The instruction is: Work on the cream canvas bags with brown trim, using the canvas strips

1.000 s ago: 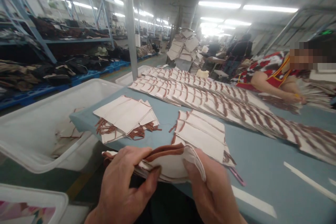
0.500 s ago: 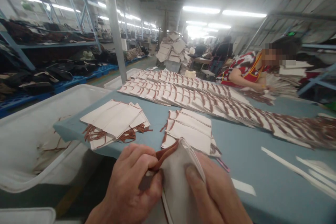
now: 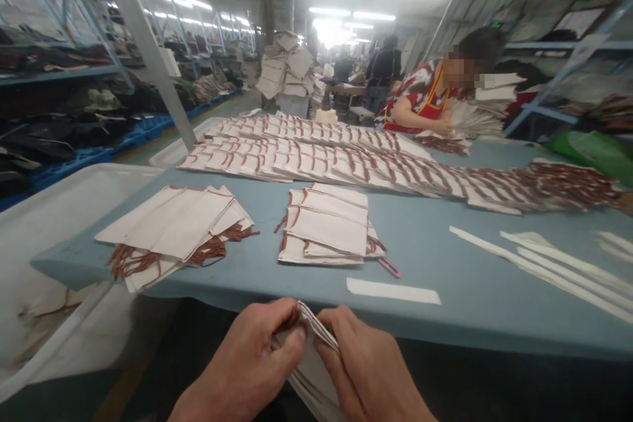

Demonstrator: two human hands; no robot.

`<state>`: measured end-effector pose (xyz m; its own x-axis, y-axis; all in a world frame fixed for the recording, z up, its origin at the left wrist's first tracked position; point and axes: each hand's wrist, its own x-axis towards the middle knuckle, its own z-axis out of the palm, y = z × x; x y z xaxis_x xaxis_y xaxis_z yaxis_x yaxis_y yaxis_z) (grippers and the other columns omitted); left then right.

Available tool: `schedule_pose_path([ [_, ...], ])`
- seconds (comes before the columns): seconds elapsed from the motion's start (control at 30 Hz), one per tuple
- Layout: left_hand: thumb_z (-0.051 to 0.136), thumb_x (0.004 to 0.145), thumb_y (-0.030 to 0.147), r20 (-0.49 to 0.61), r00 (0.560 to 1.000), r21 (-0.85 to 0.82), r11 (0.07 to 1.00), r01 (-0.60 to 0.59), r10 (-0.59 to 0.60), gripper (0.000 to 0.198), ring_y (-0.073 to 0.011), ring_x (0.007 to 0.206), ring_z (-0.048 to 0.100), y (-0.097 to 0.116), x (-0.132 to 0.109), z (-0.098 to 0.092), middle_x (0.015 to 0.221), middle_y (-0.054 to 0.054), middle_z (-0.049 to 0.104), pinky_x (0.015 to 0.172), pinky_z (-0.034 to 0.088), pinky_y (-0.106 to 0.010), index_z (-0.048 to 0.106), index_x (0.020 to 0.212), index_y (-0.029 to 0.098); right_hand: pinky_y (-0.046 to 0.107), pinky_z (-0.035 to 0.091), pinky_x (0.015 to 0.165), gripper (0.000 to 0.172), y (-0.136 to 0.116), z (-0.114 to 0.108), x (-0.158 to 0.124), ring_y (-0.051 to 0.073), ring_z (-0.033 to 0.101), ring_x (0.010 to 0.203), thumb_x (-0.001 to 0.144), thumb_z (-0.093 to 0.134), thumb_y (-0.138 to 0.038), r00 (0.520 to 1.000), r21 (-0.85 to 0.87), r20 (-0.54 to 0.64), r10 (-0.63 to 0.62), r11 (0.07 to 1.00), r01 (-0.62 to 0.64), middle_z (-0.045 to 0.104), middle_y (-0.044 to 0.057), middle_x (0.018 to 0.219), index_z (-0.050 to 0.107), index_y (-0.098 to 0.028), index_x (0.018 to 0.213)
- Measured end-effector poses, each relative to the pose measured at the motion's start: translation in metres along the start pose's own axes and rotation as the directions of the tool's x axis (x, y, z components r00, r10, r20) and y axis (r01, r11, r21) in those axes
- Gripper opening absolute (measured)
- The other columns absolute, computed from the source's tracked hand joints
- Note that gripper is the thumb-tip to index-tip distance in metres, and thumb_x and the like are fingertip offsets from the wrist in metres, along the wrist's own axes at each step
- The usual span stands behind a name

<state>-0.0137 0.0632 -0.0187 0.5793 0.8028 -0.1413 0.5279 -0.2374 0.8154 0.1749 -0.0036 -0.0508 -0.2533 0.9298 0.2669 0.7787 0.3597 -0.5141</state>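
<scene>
Between my hands, just off the table's near edge, is a cream fabric piece (image 3: 316, 369) with a dark trim line, folded or layered at its top. My left hand (image 3: 257, 349) pinches its upper left corner, thumb against curled fingers. My right hand (image 3: 366, 362) grips the right edge, fingers bent over it. Much of the piece is hidden by the hands and the lower frame edge. Beyond it lies a stack of cream fabric pieces (image 3: 329, 227) with brown trim, a small pink tool (image 3: 390, 268) at its corner. Another stack (image 3: 165, 221) with brown strings lies to the left.
Long overlapping rows of brown-trimmed pieces (image 3: 316, 157) cover the back of the blue table (image 3: 420, 237). White strips (image 3: 393, 291) lie at the right. A white bin (image 3: 93, 188) stands left, near a metal post (image 3: 153, 59). Across the table, a person (image 3: 420, 95) leans over fabric.
My view has swung to the right. The fabric piece and both hands are lower in view, and the brown strip seen at my left fingers is now mostly hidden. Both hands keep hold.
</scene>
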Motion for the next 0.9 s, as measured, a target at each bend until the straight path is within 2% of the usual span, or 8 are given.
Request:
schedule_pose_path([
  [0.1, 0.047, 0.087, 0.025, 0.027, 1.000, -0.004, 1.000, 0.014, -0.014, 0.022, -0.0135, 0.065, 0.042, 0.002, -0.004, 0.002, 0.066, 0.004, 0.043, 0.061, 0.030, -0.026, 0.040, 0.066, 0.020, 0.028, 0.043, 0.059, 0.021, 0.000, 0.008, -0.010, 0.019, 0.069, 0.068, 0.104, 0.040, -0.021, 0.995, 0.054, -0.097, 0.022, 0.998, -0.017, 0.068, 0.005, 0.086, 0.061, -0.019, 0.104],
  [0.2, 0.049, 0.091, 0.031, 0.124, 0.992, -0.143, 0.989, 0.039, -0.022, 0.021, -0.0167, 0.080, 0.051, 0.005, -0.008, 0.002, 0.081, 0.000, 0.056, 0.069, 0.038, -0.025, 0.057, 0.076, 0.018, 0.026, 0.043, 0.061, 0.014, -0.005, 0.011, -0.020, 0.017, 0.065, 0.068, 0.101, 0.051, -0.028, 0.980, 0.306, -0.056, 0.191, 0.938, -0.165, 0.066, 0.003, 0.083, 0.063, -0.020, 0.100],
  [0.3, 0.052, 0.096, 0.040, 0.189, 0.982, -0.305, 0.951, 0.046, 0.013, 0.029, -0.0180, 0.087, 0.055, 0.008, -0.006, 0.002, 0.094, -0.002, 0.063, 0.075, 0.043, -0.025, 0.068, 0.089, 0.017, 0.024, 0.039, 0.056, 0.018, -0.009, 0.008, -0.026, 0.013, 0.053, 0.062, 0.091, 0.066, -0.038, 0.908, 0.579, 0.089, 0.409, 0.721, -0.381, 0.058, -0.002, 0.076, 0.061, -0.021, 0.093],
  [0.37, 0.052, 0.097, 0.038, 0.189, 0.981, -0.349, 0.937, 0.025, 0.044, 0.027, -0.0171, 0.085, 0.056, 0.009, -0.003, 0.002, 0.096, -0.002, 0.064, 0.075, 0.044, -0.024, 0.068, 0.090, 0.017, 0.024, 0.037, 0.056, 0.031, -0.009, 0.003, -0.026, 0.012, 0.045, 0.061, 0.087, 0.068, -0.050, 0.885, 0.714, 0.131, 0.447, 0.577, -0.397, 0.052, -0.003, 0.076, 0.057, -0.021, 0.092],
  [0.43, 0.053, 0.096, 0.032, 0.181, 0.982, -0.316, 0.949, 0.013, 0.047, 0.022, -0.0163, 0.084, 0.057, 0.012, -0.001, 0.001, 0.093, -0.001, 0.064, 0.074, 0.044, -0.023, 0.068, 0.088, 0.018, 0.024, 0.036, 0.057, 0.040, -0.007, -0.001, -0.021, 0.012, 0.042, 0.063, 0.088, 0.065, -0.060, 0.892, 0.782, 0.127, 0.434, 0.510, -0.359, 0.049, -0.003, 0.076, 0.053, -0.021, 0.091],
  [0.57, 0.057, 0.090, 0.023, 0.184, 0.983, -0.248, 0.968, 0.027, 0.020, 0.014, -0.0163, 0.084, 0.060, 0.017, 0.002, 0.000, 0.089, 0.000, 0.068, 0.075, 0.044, -0.023, 0.070, 0.088, 0.018, 0.024, 0.033, 0.056, 0.045, -0.006, -0.008, -0.006, 0.011, 0.039, 0.060, 0.089, 0.066, -0.063, 0.888, 0.770, 0.216, 0.406, 0.488, -0.411, 0.045, -0.005, 0.070, 0.050, -0.021, 0.085],
  [0.73, 0.059, 0.086, 0.026, 0.167, 0.985, -0.277, 0.961, 0.001, 0.047, 0.016, -0.0151, 0.076, 0.058, 0.013, 0.001, -0.005, 0.080, 0.000, 0.067, 0.071, 0.044, -0.022, 0.070, 0.080, 0.016, 0.024, 0.031, 0.057, 0.051, -0.010, -0.010, 0.003, 0.010, 0.038, 0.062, 0.088, 0.069, -0.068, 0.891, 0.802, 0.295, 0.345, 0.417, -0.427, 0.046, -0.005, 0.071, 0.050, -0.021, 0.084],
  [0.9, 0.054, 0.092, 0.033, 0.206, 0.976, -0.294, 0.956, -0.003, 0.066, 0.026, -0.0135, 0.071, 0.054, 0.004, -0.002, -0.011, 0.077, 0.001, 0.063, 0.066, 0.042, -0.021, 0.068, 0.078, 0.015, 0.023, 0.027, 0.057, 0.059, -0.003, -0.005, 0.007, 0.010, 0.033, 0.064, 0.080, 0.076, -0.073, 0.891, 0.861, 0.391, 0.231, 0.249, -0.443, 0.045, -0.006, 0.072, 0.049, -0.020, 0.084],
])
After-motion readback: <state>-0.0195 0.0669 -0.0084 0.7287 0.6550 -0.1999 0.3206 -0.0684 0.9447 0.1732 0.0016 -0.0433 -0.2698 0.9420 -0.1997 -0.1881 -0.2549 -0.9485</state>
